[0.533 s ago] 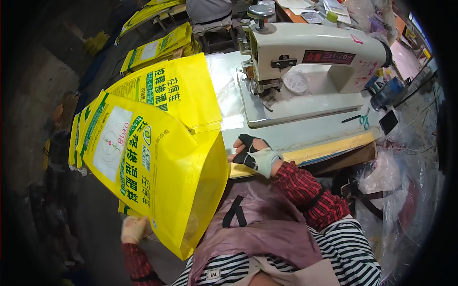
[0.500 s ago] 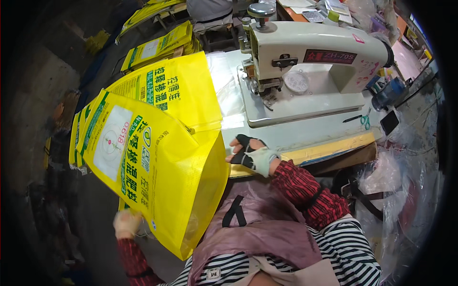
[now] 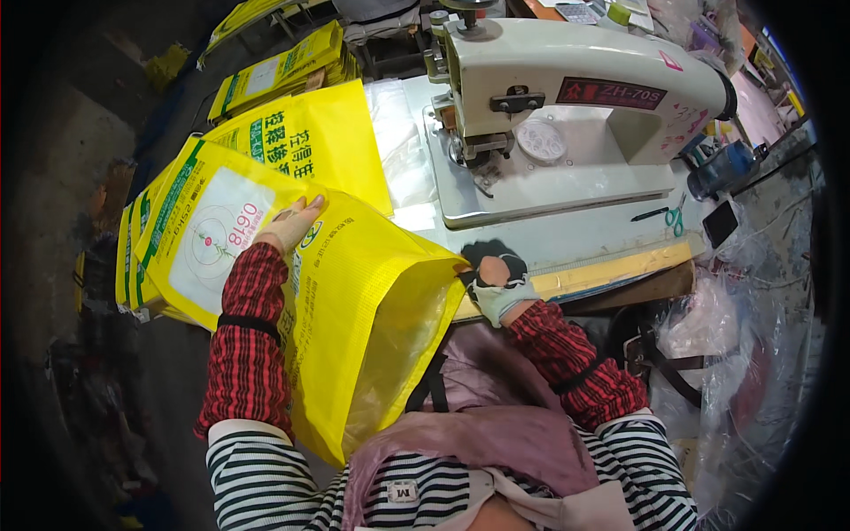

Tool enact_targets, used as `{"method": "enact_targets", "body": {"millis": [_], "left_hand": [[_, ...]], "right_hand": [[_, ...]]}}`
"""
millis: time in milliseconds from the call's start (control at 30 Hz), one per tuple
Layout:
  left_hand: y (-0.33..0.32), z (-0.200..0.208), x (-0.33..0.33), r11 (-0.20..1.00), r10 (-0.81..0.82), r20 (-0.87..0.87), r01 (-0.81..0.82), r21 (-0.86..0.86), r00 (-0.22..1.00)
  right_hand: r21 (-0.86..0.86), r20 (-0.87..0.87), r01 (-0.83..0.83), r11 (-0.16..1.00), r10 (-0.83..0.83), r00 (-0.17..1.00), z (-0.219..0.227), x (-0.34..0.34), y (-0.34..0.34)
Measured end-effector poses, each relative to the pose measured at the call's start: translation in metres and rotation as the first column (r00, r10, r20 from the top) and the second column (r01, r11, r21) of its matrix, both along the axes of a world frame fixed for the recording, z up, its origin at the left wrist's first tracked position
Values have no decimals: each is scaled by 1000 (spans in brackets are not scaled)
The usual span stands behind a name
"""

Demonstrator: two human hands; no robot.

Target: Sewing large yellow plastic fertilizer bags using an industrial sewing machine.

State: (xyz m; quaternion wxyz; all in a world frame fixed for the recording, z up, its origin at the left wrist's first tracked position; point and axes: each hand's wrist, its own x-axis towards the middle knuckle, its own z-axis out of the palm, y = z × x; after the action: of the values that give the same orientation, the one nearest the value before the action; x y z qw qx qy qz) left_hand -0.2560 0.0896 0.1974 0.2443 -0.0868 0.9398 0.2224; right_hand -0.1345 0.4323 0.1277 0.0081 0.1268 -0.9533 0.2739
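Note:
A large yellow woven sack point(image 3: 354, 292) with green and white printing lies over the table's left front edge and hangs toward my lap. Its near side gapes, and the pale lining shows. My left hand point(image 3: 290, 228) rests on its upper face by a fold, fingers stretched out along it. In a black-and-white glove, my right hand point(image 3: 498, 281) pinches the right corner of the gaping edge, fingers closed. More yellow sacks point(image 3: 341, 133) lie flat beneath and behind it. Just beyond my right hand stands a white sewing machine point(image 3: 567, 80).
Teal scissors point(image 3: 675, 221), a black pen point(image 3: 649, 214) and a dark phone point(image 3: 720, 225) lie right of the machine. A blue bottle point(image 3: 730, 170) stands farther right. Another stack of yellow sacks point(image 3: 283, 73) sits at the back left. Clear plastic point(image 3: 708, 336) is heaped at the right.
My left hand has moved from below the sack's lower left side up onto its upper face. My right hand has moved slightly right and taken the sack's edge, which now gapes wider.

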Motion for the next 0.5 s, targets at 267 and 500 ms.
{"method": "enact_targets", "body": {"millis": [267, 500], "left_hand": [[44, -17, -17, 908, 112, 5, -100, -408, 994], [40, -24, 7, 865, 38, -126, -95, -492, 991]], "right_hand": [[-564, -337, -184, 805, -21, 941, 40, -20, -21], [-593, -168, -136, 794, 44, 985, -41, 2, 4]]}}
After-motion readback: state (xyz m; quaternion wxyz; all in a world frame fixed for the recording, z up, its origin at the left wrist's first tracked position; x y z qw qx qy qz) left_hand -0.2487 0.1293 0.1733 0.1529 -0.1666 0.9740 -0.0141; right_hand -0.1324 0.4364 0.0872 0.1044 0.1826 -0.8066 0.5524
